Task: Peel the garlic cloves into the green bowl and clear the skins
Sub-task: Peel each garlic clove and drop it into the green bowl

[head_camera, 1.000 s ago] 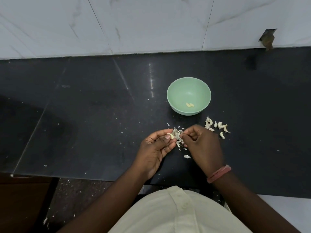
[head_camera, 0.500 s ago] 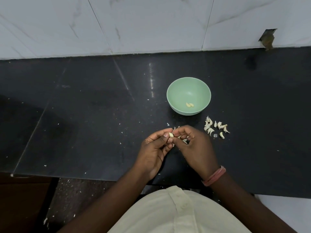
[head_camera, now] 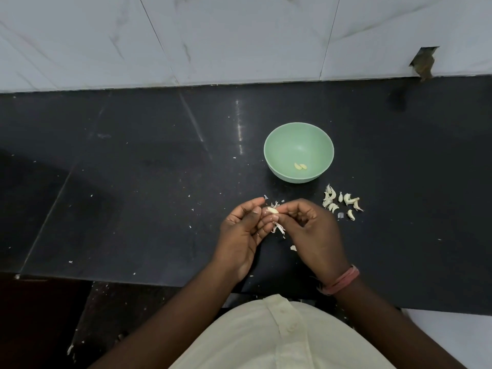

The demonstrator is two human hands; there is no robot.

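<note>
Both hands point(head_camera: 277, 225) now pinch the clove point(head_camera: 271, 210), skin hanging off since a second ago, so nearly bowl-ready point(head_camera: 274, 145).

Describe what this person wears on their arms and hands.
Both forearms are bare, no sleeves showing. The right hand has pink-red bands around its wrist. The left hand seems to carry a thin ring. A cream buttoned shirt covers the torso.

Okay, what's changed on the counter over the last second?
The right hand has closed in from the right and now pinches the garlic clove that the left hand holds, covering much of the loose papery skins. The pale green bowl, its two peeled cloves and the unpeeled pile stayed put.
</note>
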